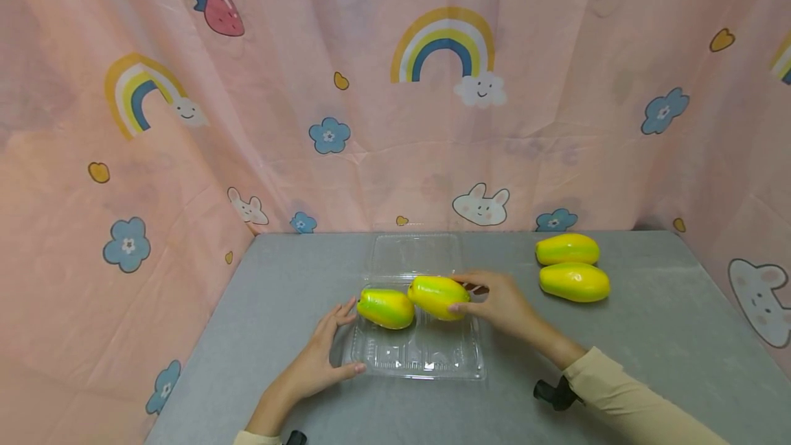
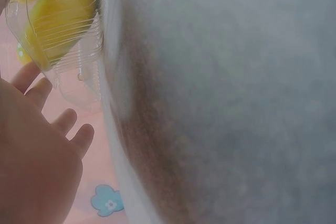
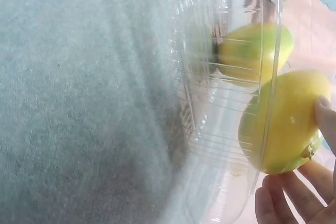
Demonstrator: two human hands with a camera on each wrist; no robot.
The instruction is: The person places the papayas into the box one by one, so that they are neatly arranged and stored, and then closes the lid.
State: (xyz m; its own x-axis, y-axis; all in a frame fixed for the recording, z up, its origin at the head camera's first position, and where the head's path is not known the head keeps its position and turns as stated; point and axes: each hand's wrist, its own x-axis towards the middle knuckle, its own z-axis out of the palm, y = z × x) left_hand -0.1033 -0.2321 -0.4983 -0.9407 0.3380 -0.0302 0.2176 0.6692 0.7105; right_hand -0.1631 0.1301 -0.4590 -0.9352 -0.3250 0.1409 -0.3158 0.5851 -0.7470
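Note:
A clear plastic clamshell box (image 1: 408,356) lies on the grey table, its lid (image 1: 417,256) folded back. One yellow-green papaya (image 1: 386,309) sits in the left part of the box. My right hand (image 1: 500,302) grips a second papaya (image 1: 437,297) by its right end, thumb on the near side. In the right wrist view this held papaya (image 3: 283,124) is at the box's rim, partly above it. My left hand (image 1: 315,357) is at the box's left side with fingers spread. In the left wrist view, the fingertips (image 2: 39,90) are close to the clear wall; contact is hard to tell.
Two more papayas, a far one (image 1: 567,249) and a near one (image 1: 575,282), lie side by side at the table's back right. A pink printed curtain (image 1: 371,177) hangs behind the table (image 1: 278,280) and along both sides.

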